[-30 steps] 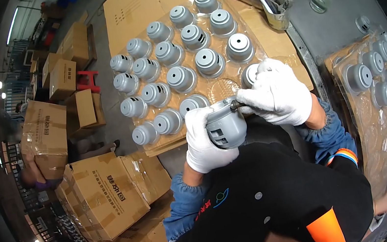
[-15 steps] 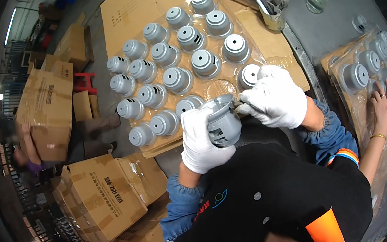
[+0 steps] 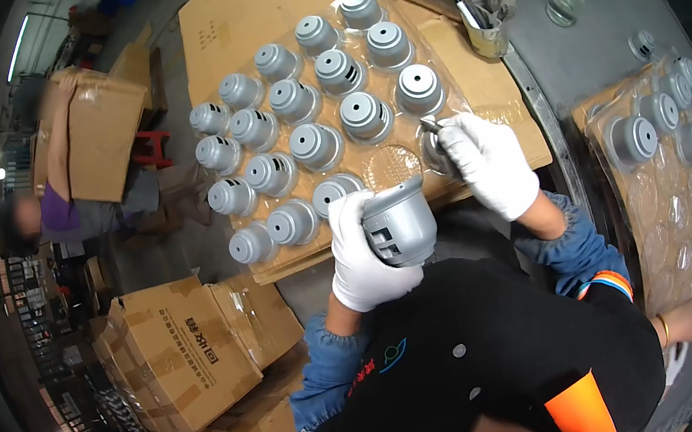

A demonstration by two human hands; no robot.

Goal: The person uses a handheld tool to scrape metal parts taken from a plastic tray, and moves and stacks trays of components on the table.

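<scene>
By the look of it, work on one piece is partway through: a grey housing [image 3: 405, 230] is held just off the near edge of the clear tray [image 3: 354, 156], one bare pocket [image 3: 392, 163] is left in that tray, and its other pockets are filled with similar housings [image 3: 315, 146]. Which of those have been finished cannot be told.

The held housing is clamped in the gloved left hand [image 3: 361, 258], the fingers wrapped around its side. By the gloved right hand [image 3: 494, 164], a small dark tool [image 3: 431, 124] is pinched over the tray's near right corner, apart from the held piece.

The wide rim is pointed toward the tray and the rounded end toward the wearer's torso; the short long axis is run between them, leaning slightly.
</scene>
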